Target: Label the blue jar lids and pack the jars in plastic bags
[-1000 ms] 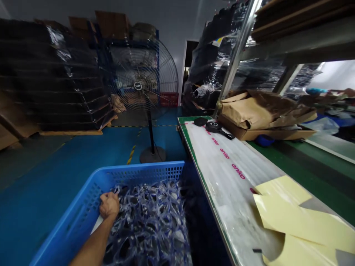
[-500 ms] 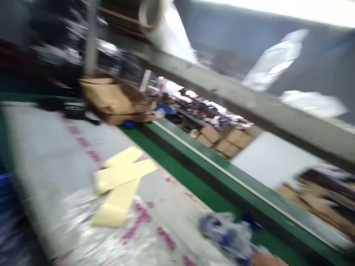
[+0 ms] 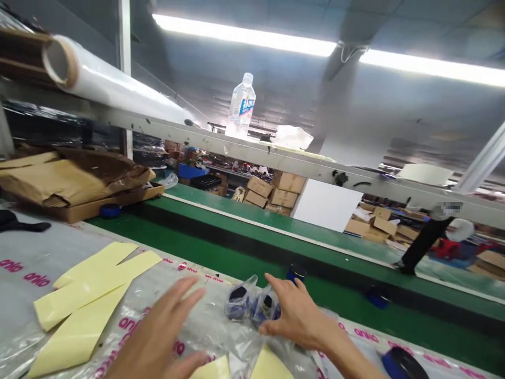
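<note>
My left hand [image 3: 160, 337] hovers over the clear plastic sheet printed with pink lettering [image 3: 23, 263], fingers stretched out and holding nothing. My right hand [image 3: 294, 313] lies on the sheet with fingers spread, its fingertips against two small dark-blue items in clear bags [image 3: 250, 305]. Pale yellow paper strips [image 3: 84, 295] lie to the left of my left hand, and more yellow pieces [image 3: 268, 366] sit below my right hand.
A green conveyor belt [image 3: 244, 242] runs behind the table. Brown paper bags on a cardboard tray [image 3: 71, 184] sit far left. A film roll [image 3: 110, 84] and a water bottle [image 3: 241, 105] rest on the overhead rail. Cardboard boxes [image 3: 276, 192] stand beyond. A dark round item [image 3: 402, 363] lies at right.
The view swung right from the blue basket on the floor to the table. My left hand left the basket; both hands are now over the plastic sheet by the bagged items.
</note>
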A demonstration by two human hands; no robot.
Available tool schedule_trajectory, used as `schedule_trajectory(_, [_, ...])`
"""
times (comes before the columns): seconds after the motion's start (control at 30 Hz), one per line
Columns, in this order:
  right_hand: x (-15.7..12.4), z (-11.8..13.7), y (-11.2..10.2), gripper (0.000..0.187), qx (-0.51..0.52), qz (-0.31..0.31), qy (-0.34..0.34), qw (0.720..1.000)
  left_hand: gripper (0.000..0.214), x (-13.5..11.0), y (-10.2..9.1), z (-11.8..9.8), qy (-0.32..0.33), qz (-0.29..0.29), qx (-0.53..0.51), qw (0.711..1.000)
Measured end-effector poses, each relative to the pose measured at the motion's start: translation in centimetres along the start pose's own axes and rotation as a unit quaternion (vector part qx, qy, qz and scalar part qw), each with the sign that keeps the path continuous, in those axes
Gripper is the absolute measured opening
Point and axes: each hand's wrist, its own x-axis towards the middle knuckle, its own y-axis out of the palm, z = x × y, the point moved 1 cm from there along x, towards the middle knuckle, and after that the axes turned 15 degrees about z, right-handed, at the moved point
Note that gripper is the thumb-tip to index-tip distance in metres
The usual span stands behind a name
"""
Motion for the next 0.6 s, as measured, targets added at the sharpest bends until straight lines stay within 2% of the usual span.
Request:
schedule_trajectory(0.03, [0.4, 0.2, 0.2, 0.086, -0.003, -0.008, -0.005, 1.000, 0.092, 2.0, 0.1, -1.9, 0.046, 0.079, 0.009, 0.996])
schedule_trajectory(0.13, [1.0, 0.4, 0.6, 0.034, -0.017, -0.038, -0.033, 0.999, 0.109, 8.4, 1.1, -6.4, 0.050, 0.236, -0.006, 0.970])
schedule_trajectory(0.2, [1.2, 0.3, 0.9, 0.017, -0.025, -0.041, -0.050, 0.998, 0.102, 11.1, 2.0, -8.1, 0.062, 0.270, -0.009, 0.961])
schedule_trajectory(0.27, [1.5, -0.1, 1.2, 0.017, -0.027, -0.040, -0.062, 0.997, 0.086, 11.8, 2.8, -8.9, 0.069, 0.281, -0.008, 0.957])
schedule_trajectory(0.4, [2.1, -0.3, 1.7, 0.020, -0.002, -0.053, -0.077, 0.996, 0.061, 10.6, 4.2, -9.9, 0.067, 0.270, -0.005, 0.960])
schedule_trajectory(0.5, [2.6, 0.1, 1.7, 0.018, 0.084, -0.061, -0.093, 0.990, 0.039, 10.5, 4.7, -10.5, 0.065, 0.255, -0.007, 0.965])
schedule_trajectory(0.6, [2.4, 0.3, 1.6, 0.018, 0.169, -0.043, -0.129, 0.976, 0.026, 11.1, 4.6, -11.0, 0.068, 0.258, -0.013, 0.964])
